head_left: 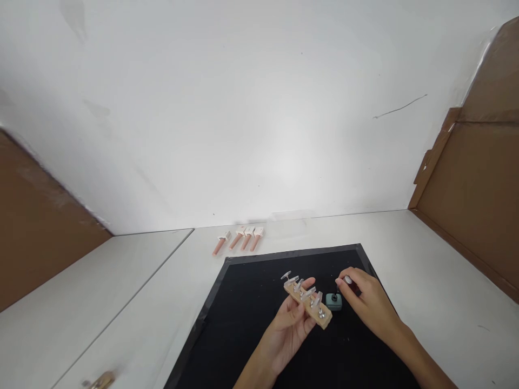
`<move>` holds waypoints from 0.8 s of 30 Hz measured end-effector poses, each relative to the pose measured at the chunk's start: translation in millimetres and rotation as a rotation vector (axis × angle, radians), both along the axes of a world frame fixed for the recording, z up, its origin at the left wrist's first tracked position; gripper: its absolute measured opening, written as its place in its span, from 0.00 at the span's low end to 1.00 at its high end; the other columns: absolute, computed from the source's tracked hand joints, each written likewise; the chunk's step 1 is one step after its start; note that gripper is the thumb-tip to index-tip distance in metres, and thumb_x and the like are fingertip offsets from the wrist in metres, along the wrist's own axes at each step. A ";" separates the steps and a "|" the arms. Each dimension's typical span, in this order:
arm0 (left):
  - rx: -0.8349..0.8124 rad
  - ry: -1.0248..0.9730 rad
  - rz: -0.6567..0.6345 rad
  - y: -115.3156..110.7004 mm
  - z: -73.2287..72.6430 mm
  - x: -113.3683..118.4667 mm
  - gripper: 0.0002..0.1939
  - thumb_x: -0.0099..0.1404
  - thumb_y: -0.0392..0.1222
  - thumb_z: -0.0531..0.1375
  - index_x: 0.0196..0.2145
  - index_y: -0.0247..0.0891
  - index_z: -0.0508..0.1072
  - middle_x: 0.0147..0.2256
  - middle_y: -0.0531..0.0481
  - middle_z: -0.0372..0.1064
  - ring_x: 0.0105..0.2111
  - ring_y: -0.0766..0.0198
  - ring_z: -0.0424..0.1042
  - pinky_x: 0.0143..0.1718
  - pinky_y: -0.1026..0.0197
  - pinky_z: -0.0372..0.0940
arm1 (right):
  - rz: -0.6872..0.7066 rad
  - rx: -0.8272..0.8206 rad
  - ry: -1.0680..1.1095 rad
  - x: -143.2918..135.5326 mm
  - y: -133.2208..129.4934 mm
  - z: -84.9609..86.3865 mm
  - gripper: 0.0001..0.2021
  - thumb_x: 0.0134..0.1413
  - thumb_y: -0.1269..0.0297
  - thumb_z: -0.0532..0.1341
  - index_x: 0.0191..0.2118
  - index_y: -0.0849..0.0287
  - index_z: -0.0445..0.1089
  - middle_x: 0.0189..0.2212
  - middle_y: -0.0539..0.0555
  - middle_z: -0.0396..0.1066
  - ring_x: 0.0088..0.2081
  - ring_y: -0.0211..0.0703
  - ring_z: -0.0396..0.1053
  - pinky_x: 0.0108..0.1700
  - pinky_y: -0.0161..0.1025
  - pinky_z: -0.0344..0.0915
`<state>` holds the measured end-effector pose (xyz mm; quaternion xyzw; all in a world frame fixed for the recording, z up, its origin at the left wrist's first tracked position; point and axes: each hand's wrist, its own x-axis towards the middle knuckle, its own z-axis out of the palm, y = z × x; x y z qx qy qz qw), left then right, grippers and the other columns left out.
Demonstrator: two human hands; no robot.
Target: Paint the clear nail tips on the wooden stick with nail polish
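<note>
My left hand (290,327) holds a light wooden strip (323,319) tilted above the black mat. Several clear, flat pieces (308,294) stand in a row on the strip, on small metal-looking mounts. My right hand (367,302) pinches a small dark reddish object with a pale end (349,281), partly hidden by the fingers. Just left of the right hand, a small teal bottle (333,302) with a dark round opening rests on the mat.
Several pink-handled pieces with white tops (257,239) lie behind the black mat (243,324). Brown cardboard panels (474,200) stand at both sides, with a white wall behind. A blurred gold-coloured object (103,380) is at the bottom left.
</note>
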<state>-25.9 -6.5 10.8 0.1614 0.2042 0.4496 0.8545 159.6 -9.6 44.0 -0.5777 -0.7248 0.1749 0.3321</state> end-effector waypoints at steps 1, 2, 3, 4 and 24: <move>-0.002 0.003 -0.001 -0.1 0.4 0.1 0.20 0.46 0.32 0.71 0.40 0.35 0.78 0.32 0.46 0.79 0.32 0.65 0.76 0.36 0.68 0.69 | 0.002 0.000 0.002 0.0 -0.1 0.5 0.10 0.61 0.64 0.51 0.29 0.56 0.64 0.23 0.50 0.67 0.24 0.41 0.67 0.27 0.36 0.63; -0.003 0.006 -0.001 -0.3 0.9 0.2 0.20 0.46 0.32 0.71 0.40 0.35 0.78 0.32 0.46 0.79 0.33 0.65 0.76 0.36 0.68 0.69 | 0.003 0.001 0.003 0.1 -0.3 0.9 0.10 0.61 0.64 0.51 0.29 0.56 0.64 0.23 0.50 0.67 0.24 0.41 0.67 0.27 0.36 0.63; -0.003 0.008 0.002 -0.5 1.3 0.3 0.20 0.46 0.32 0.71 0.40 0.35 0.78 0.32 0.46 0.78 0.33 0.65 0.76 0.36 0.68 0.68 | 0.004 0.001 0.002 0.2 -0.5 1.2 0.10 0.61 0.64 0.51 0.29 0.56 0.64 0.23 0.50 0.67 0.24 0.41 0.67 0.27 0.36 0.63; -0.003 0.009 0.003 -0.6 1.6 0.3 0.20 0.47 0.32 0.71 0.40 0.35 0.78 0.32 0.46 0.78 0.33 0.66 0.76 0.36 0.68 0.68 | 0.005 0.001 -0.001 0.2 -0.7 1.4 0.10 0.61 0.64 0.51 0.29 0.56 0.65 0.23 0.50 0.67 0.24 0.41 0.67 0.27 0.36 0.63; -0.009 0.019 0.007 -0.9 2.6 0.3 0.20 0.47 0.32 0.70 0.40 0.35 0.77 0.32 0.47 0.78 0.33 0.65 0.75 0.37 0.67 0.67 | 0.006 0.010 -0.124 -0.1 1.3 -1.3 0.11 0.61 0.65 0.51 0.28 0.56 0.64 0.22 0.49 0.65 0.23 0.41 0.66 0.26 0.36 0.61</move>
